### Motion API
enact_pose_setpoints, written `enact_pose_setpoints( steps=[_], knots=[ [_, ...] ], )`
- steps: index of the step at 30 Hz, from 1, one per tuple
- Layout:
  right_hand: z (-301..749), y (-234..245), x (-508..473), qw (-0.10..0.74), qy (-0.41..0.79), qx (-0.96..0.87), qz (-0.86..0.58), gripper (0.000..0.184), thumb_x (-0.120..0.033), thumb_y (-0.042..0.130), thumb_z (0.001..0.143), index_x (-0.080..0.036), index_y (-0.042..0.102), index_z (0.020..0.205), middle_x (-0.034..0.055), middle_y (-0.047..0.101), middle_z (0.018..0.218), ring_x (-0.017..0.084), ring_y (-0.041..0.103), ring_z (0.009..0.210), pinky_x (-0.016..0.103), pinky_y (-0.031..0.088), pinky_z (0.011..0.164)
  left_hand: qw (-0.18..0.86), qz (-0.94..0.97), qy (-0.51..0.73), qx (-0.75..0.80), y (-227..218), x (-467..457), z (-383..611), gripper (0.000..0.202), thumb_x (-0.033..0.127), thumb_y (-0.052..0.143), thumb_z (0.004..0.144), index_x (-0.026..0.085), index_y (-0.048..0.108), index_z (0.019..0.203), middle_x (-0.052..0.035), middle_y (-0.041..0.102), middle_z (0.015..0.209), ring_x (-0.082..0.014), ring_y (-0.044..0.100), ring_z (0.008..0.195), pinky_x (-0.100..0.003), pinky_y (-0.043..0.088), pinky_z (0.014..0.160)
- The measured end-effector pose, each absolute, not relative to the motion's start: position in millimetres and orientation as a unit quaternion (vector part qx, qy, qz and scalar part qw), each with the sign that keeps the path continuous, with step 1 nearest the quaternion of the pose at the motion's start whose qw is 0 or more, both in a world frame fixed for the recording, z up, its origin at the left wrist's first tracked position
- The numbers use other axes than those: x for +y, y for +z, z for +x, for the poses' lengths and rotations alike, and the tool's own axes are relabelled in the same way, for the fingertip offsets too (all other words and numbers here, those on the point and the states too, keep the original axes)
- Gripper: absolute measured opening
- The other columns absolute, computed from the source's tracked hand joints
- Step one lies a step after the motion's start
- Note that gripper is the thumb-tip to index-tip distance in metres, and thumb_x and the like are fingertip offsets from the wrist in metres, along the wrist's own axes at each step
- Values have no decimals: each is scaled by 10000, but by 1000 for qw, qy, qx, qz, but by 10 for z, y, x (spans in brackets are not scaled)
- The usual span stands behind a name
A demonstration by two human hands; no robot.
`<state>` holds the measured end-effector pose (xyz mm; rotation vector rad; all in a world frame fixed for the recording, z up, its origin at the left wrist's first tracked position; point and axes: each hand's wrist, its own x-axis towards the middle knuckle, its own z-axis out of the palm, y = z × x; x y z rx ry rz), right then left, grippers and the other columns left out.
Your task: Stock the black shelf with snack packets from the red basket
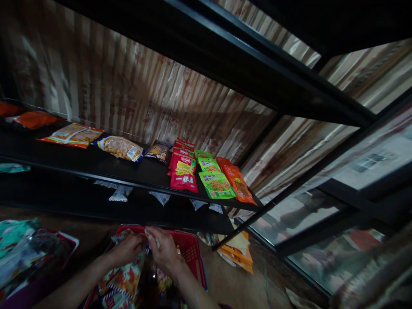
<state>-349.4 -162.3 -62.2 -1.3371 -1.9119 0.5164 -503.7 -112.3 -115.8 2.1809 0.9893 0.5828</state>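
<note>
My left hand (128, 246) and my right hand (163, 251) are close together over the far side of a red plastic basket (189, 246). The left fingers are closed in a pinch. My right fingers bend inward beside them, closed as well. A small bit of packaging shows between the hands, but what each one grips is too dim to make out. Below them in the basket lie several snack packets (124, 279) with orange and white prints.
A black shelf (151, 174) carries red snack packets (183, 169), green packets (215, 184), orange packets (236, 180) and several others. Silver packets (120, 193) lie on the lower shelf. Another loaded basket (72, 244) stands left. Yellow-orange packaging (238, 253) lies on the floor.
</note>
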Motion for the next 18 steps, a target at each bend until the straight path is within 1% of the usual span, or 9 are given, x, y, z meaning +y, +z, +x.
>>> enact_pose_setpoints(
  steps=[2, 3, 5, 6, 8, 10, 13, 16, 18],
  knots=[
    [-3325, -363, -1480, 431, 142, -719, -526, 342, -290, 404, 903, -221, 593, 1179, 77, 680, 1105, 182, 629, 1037, 332, 500, 913, 346, 811, 295, 367, -839, -1091, -4991, 337, 297, 356, 860, 273, 685, 927, -34, 714, 953, -183, 654, 888, -302, 511, 825],
    [-3209, -229, -1386, 460, 109, -701, -534, 358, -309, 391, 912, -214, 573, 1204, 89, 656, 1157, 187, 606, 1082, 347, 483, 941, 339, 792, 344, 373, -668, -1047, -4950, 352, 338, 353, 878, 268, 666, 1021, -47, 693, 1048, -191, 631, 982, -311, 491, 885],
    [-2932, 26, -1147, 514, 52, -648, -561, 413, -360, 372, 916, -181, 528, 1253, 114, 585, 1267, 200, 530, 1191, 379, 418, 1017, 320, 761, 423, 374, -348, -876, -4812, 384, 380, 357, 890, 246, 615, 1141, -62, 630, 1195, -204, 564, 1125, -338, 432, 991],
    [-2783, 139, -1005, 531, 37, -616, -581, 455, -388, 362, 913, -158, 497, 1282, 126, 554, 1301, 205, 499, 1224, 389, 382, 1047, 317, 741, 455, 378, -212, -746, -4713, 413, 394, 347, 893, 228, 582, 1188, -71, 591, 1254, -208, 541, 1161, -351, 416, 1012],
    [-2492, 320, -702, 539, 46, -565, -623, 531, -431, 341, 904, -116, 448, 1318, 147, 505, 1350, 217, 463, 1258, 394, 345, 1069, 321, 709, 488, 395, -2, -411, -4470, 475, 410, 341, 895, 190, 492, 1288, -91, 504, 1356, -205, 505, 1210, -363, 401, 1029],
    [-2245, 440, -412, 524, 75, -525, -667, 585, -443, 334, 892, -85, 405, 1349, 167, 460, 1387, 231, 428, 1288, 393, 328, 1074, 310, 691, 495, 427, 132, -35, -4204, 509, 403, 360, 887, 138, 459, 1309, -123, 437, 1413, -215, 409, 1300, -377, 336, 1079],
    [-1987, 514, -61, 492, 121, -504, -700, 614, -452, 312, 890, -72, 386, 1367, 172, 424, 1417, 238, 386, 1321, 382, 282, 1097, 313, 675, 466, 479, 263, 449, -3858, 528, 373, 346, 900, 81, 426, 1333, -164, 416, 1425, -224, 354, 1339, -380, 266, 1113],
    [-1839, 487, 208, 484, 144, -505, -700, 638, -507, 300, 886, -94, 407, 1360, 158, 428, 1418, 238, 374, 1330, 376, 249, 1112, 313, 664, 439, 519, 363, 744, -3630, 544, 357, 308, 919, 34, 399, 1348, -189, 407, 1425, -237, 343, 1346, -375, 258, 1111],
    [-1779, 430, 367, 491, 156, -500, -697, 639, -531, 294, 883, -111, 427, 1346, 150, 448, 1404, 239, 389, 1320, 383, 258, 1107, 307, 660, 422, 540, 406, 857, -3540, 551, 351, 298, 924, 21, 382, 1357, -197, 400, 1427, -245, 344, 1345, -373, 257, 1108]
  ],
)
